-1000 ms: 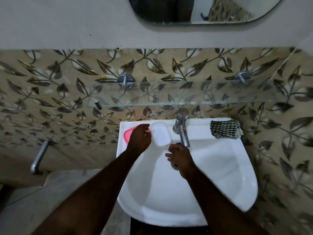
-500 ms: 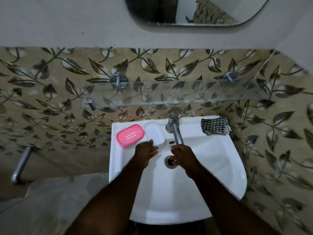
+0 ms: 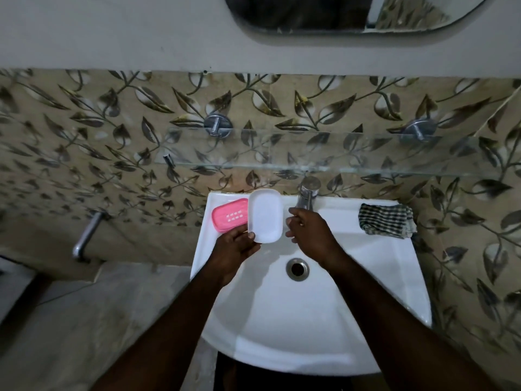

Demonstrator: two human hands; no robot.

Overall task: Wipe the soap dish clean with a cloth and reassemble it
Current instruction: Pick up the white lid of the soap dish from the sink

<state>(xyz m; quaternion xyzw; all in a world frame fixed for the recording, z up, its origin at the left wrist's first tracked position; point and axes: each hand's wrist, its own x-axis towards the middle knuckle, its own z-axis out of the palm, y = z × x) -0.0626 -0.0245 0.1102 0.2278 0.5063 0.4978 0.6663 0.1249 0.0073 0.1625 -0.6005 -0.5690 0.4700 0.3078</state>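
The person stands in front of a white sink (image 3: 394, 277) and both arms reach over the bowl. The left hand (image 3: 234, 246) holds the white tray (image 3: 265, 215) of the soap dish by its near left corner. The thumb (image 3: 250, 235) lies on top of the tray and the other fingers are curled under it, so it is a pinch on the edge. The tray is over the back left part of the sink, with its hollow side up, and in this view its left edge covers the right end of the pink insert (image 3: 229, 218).

The pink insert, with small white slots in the middle, lies flat on the back left rim of the sink, close to the wall.

The right hand (image 3: 310, 232) is just beside the right edge of the tray, in front of the tap (image 3: 307, 196). Its fingers are loosely bent and a little spread, and it holds nothing. I cannot tell if the fingertips touch the tray.

The checked cloth (image 3: 386, 224) lies folded on the back right rim of the sink, well apart from both hands. The drain (image 3: 297, 268) is visible between the two wrists. Above the sink there is a glass shelf (image 3: 310, 156) on the leaf-pattern wall, and over it the lower edge of a mirror (image 3: 338, 12).
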